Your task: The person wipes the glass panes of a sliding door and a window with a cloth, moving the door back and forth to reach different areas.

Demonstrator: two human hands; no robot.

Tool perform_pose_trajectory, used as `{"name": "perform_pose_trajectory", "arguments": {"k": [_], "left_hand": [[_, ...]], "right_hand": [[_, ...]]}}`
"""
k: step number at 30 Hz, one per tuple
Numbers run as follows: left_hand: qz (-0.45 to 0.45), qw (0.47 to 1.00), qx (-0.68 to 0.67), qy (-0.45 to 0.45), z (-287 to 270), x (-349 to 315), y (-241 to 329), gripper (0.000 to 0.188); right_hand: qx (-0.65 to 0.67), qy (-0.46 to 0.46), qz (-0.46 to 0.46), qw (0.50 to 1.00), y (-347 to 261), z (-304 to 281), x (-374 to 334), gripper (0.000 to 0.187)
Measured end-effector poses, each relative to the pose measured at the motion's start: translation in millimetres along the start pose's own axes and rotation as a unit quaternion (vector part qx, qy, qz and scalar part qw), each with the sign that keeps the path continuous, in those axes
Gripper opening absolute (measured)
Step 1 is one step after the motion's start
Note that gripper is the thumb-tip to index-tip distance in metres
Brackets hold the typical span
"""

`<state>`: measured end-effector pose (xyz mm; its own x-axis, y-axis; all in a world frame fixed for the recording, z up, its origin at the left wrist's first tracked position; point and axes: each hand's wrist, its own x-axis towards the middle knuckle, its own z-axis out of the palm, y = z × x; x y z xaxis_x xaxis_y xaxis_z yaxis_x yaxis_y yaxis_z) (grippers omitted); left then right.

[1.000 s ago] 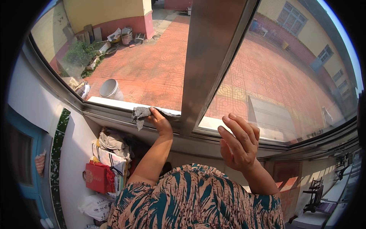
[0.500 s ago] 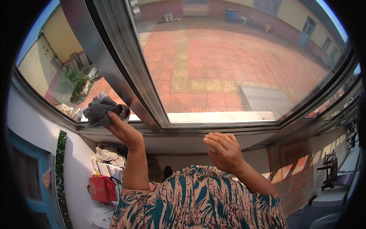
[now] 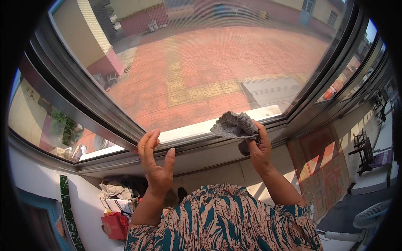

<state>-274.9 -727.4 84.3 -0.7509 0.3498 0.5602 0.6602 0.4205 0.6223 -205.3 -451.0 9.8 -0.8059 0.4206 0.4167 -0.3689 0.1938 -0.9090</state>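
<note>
A grey knitted cloth (image 3: 235,126) is pinched in my right hand (image 3: 260,148), its upper part fanned out in front of the window's lower frame and a darker end hanging below. My left hand (image 3: 157,165) is raised with the fingers apart and nothing in it, close to the lower left corner of the large window pane (image 3: 201,62). Whether its fingertips touch the metal frame (image 3: 94,104) I cannot tell.
A red bag (image 3: 114,226) and a heap of folded cloths (image 3: 117,190) lie at the lower left. On the right are a patterned rug (image 3: 320,161), a dark chair (image 3: 368,152) and a fan (image 3: 372,213). A tiled courtyard (image 3: 201,50) shows through the glass.
The grey cloth has passed from my left hand to my right and moved rightward. My left hand is now open. The view has turned to the right.
</note>
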Motion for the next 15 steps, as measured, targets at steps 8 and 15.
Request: {"name": "perform_pose_trajectory", "arguments": {"k": [8,15], "left_hand": [[0.063,0.905,0.24,0.346,-72.6,59.3,-50.8,0.071],[0.112,0.924,0.1,0.352,-42.1,79.7,-67.5,0.074]], "right_hand": [[-0.21,0.325,-0.23,0.893,20.6,-110.2,122.0,0.05],[-0.289,0.278,-0.222,0.889,43.9,17.2,78.7,0.064]]}}
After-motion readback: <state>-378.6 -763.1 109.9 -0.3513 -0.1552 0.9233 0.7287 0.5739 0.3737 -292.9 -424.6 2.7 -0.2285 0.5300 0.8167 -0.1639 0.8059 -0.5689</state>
